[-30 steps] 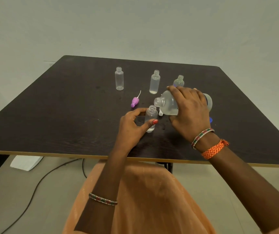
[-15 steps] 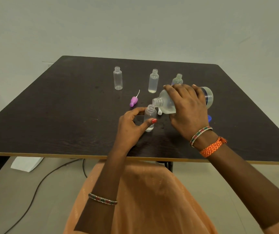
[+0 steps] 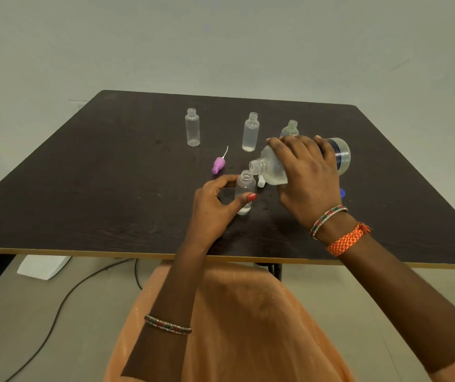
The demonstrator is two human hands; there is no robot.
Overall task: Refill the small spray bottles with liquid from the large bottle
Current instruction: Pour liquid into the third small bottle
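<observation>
Large bottle tipped over a small spray bottle.

The small bottle [image 3: 245,192] stands upright on the tabletop [image 3: 83,188], pinched between thumb and fingers of the left hand [image 3: 215,209]. The right hand [image 3: 307,175] grips the large bottle [image 3: 273,169], tilted, mouth just above the small one's neck. Beyond both hands stand three open small bottles [image 3: 192,127]; a purple spray cap [image 3: 218,164] lies beyond the left hand.

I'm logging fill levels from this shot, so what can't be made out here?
- Head view: whether liquid runs from the large bottle is too fine to see.
- The right hand covers its middle.
- It hides most of the rear small bottle.
- The blue thing behind that hand is mostly hidden.
</observation>
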